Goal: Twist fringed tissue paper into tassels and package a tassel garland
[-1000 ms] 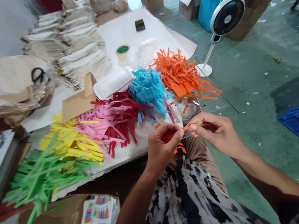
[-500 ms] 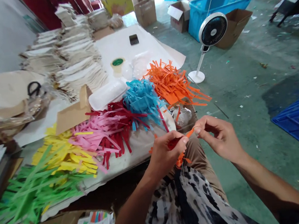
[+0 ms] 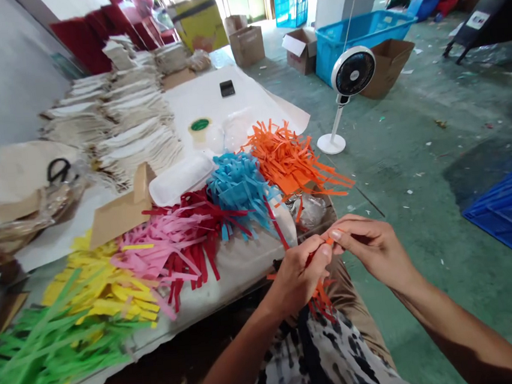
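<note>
Orange fringe (image 3: 321, 301) hangs down below the left hand (image 3: 301, 275), in front of the patterned shirt (image 3: 282, 367), and a small bit of its top end peeks out between the two hands. Half a second earlier there is a wider gap, with a longer piece of orange across it — now the right hand (image 3: 373, 250) is in close, and the fingertips of both hands almost meet. The left thumb and finger pinch the fringe, and the right thumb and finger pinch its top end. More strips show under the left hand than before. Past the hands, the orange pile (image 3: 284, 159) sits by the blue pile (image 3: 239, 181) — both stay put.
</note>
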A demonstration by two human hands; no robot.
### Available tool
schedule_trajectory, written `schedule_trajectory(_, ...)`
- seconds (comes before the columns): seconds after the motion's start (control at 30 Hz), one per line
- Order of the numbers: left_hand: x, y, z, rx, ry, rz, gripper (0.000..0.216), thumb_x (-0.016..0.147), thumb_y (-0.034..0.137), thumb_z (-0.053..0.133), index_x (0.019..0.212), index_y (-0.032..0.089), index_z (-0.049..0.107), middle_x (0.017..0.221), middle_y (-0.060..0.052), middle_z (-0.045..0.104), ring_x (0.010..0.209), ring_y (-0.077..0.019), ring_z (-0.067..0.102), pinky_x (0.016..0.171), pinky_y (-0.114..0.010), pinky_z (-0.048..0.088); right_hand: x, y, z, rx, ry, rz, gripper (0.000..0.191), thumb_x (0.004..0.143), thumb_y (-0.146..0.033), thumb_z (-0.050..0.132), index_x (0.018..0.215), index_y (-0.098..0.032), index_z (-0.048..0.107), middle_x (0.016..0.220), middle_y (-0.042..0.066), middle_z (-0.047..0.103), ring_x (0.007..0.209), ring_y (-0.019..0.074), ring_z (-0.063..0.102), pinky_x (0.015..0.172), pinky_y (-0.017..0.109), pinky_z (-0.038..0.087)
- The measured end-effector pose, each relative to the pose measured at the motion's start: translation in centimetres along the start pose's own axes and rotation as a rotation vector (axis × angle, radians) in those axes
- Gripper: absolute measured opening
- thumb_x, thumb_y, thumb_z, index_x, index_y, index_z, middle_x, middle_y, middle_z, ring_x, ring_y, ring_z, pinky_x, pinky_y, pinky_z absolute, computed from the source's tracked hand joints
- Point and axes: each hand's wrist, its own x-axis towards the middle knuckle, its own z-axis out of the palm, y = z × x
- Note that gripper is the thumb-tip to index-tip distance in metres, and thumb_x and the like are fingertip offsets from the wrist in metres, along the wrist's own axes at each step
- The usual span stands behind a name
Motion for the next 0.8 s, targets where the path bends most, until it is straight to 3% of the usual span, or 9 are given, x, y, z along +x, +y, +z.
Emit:
schedule_trajectory(0.13, 1.0, -0.5, 0.2, -0.039, -0.008, -0.016, 0.037, 0.105, 0.053, 0.049, 0.088, 0.021, 0.054, 0.078, 0.002, 0.05, 0.06, -0.01, 0.054, 0.061, -0.023, 0.056, 0.6, 0.3, -0.8, 0.02, 0.1, 0.044, 0.021, 0.093, -0.044, 0.081, 0.091, -0.024, 0.086, 0.085, 0.005, 0.077, 0.064, 0.0155, 0.071, 0.059, 0.026, 0.062)
schedule_trajectory(0.23, 1.6, -0.9, 0.1, -0.034, -0.027, -0.07, 0.038, 0.105, 0.055, 0.049, 0.088, 0.021, 0.053, 0.072, 0.004, 0.051, 0.052, -0.0093, 0.05, 0.049, -0.022, 0.046, 1.4, 0.7, -2.5, 0.055, 0.227, 0.098, 0.022, 0.093, -0.044, 0.081, 0.093, -0.023, 0.086, 0.079, 0.005, 0.078, 0.065, 0.0156, 0.073, 0.06, 0.025, 0.062)
schedule_trajectory(0.37, 2.3, -0.4, -1.3, 0.2, -0.045, 0.008, 0.036, 0.108, 0.045, 0.044, 0.084, 0.021, 0.055, 0.065, 0.004, 0.052, 0.054, -0.0116, 0.051, 0.051, -0.025, 0.038, 3.7, 0.2, -5.9, 0.092, 0.368, 0.135, 0.022, 0.09, -0.044, 0.084, 0.093, -0.023, 0.085, 0.085, 0.007, 0.08, 0.064, 0.016, 0.073, 0.059, 0.027, 0.062)
schedule_trajectory(0.47, 3.3, 0.7, -3.4, 0.573, -0.082, 0.151, 0.025, 0.103, 0.033, 0.058, 0.083, 0.02, 0.064, 0.073, 0.001, 0.063, 0.066, -0.014, 0.057, 0.063, -0.028, 0.039, 5.5, -0.9, -8.4, 0.006, 0.658, -0.067, 0.019, 0.093, -0.039, 0.08, 0.092, -0.021, 0.085, 0.096, 0.012, 0.081, 0.063, 0.0153, 0.07, 0.064, 0.031, 0.06)
schedule_trajectory(0.57, 5.2, 1.2, -5.7, 0.882, 0.026, 0.248, 0.017, 0.101, 0.025, 0.064, 0.088, 0.018, 0.072, 0.091, -0.006, 0.073, 0.084, -0.0195, 0.065, 0.078, -0.032, 0.046, 5.9, -1.1, -9.7, -0.391, 0.95, -0.394, 0.025, 0.101, -0.035, 0.07, 0.113, -0.019, 0.084, 0.107, 0.016, 0.082, 0.08, 0.0229, 0.078, 0.077, 0.039, 0.061)
schedule_trajectory(0.6, 6.0, 1.1, -6.4, 0.977, 0.1, 0.285, 0.018, 0.102, 0.024, 0.062, 0.09, 0.018, 0.073, 0.096, -0.008, 0.074, 0.091, -0.0218, 0.065, 0.084, -0.034, 0.047, 5.7, -0.6, -9.7, -0.592, 0.922, -0.473, 0.029, 0.103, -0.032, 0.067, 0.124, -0.02, 0.082, 0.114, 0.017, 0.081, 0.092, 0.0265, 0.079, 0.085, 0.042, 0.061)
schedule_trajectory(0.67, 8.1, 0.7, -7.4, 1.165, 0.229, 0.353, 0.02, 0.104, 0.025, 0.06, 0.094, 0.016, 0.074, 0.103, -0.011, 0.074, 0.103, -0.026, 0.064, 0.092, -0.038, 0.048, 4.7, 0.9, -8.7, -0.96, 0.663, -0.565, 0.039, 0.102, -0.024, 0.067, 0.14, -0.024, 0.074, 0.127, 0.016, 0.079, 0.115, 0.0312, 0.076, 0.099, 0.044, 0.057)
schedule_trajectory(0.73, 10.2, -0.1, -8.0, 1.325, 0.293, 0.391, 0.013, 0.101, 0.025, 0.066, 0.101, 0.015, 0.074, 0.111, -0.013, 0.073, 0.111, -0.0289, 0.062, 0.094, -0.041, 0.048, 3.7, 3.1, -6.6, -1.114, 0.338, -0.583, 0.046, 0.1, -0.019, 0.07, 0.145, -0.028, 0.07, 0.132, 0.013, 0.077, 0.117, 0.0309, 0.075, 0.1, 0.041, 0.056)
schedule_trajectory(0.8, 11.9, -1.1, -8.3, 1.428, 0.319, 0.401, 0.009, 0.099, 0.021, 0.068, 0.105, 0.016, 0.074, 0.113, -0.012, 0.074, 0.113, -0.0296, 0.061, 0.095, -0.042, 0.048, 3.0, 5.0, -4.1, -1.159, 0.147, -0.549, 0.034, 0.102, -0.02, 0.067, 0.134, -0.025, 0.075, 0.126, 0.011, 0.08, 0.106, 0.0286, 0.078, 0.09, 0.04, 0.058)
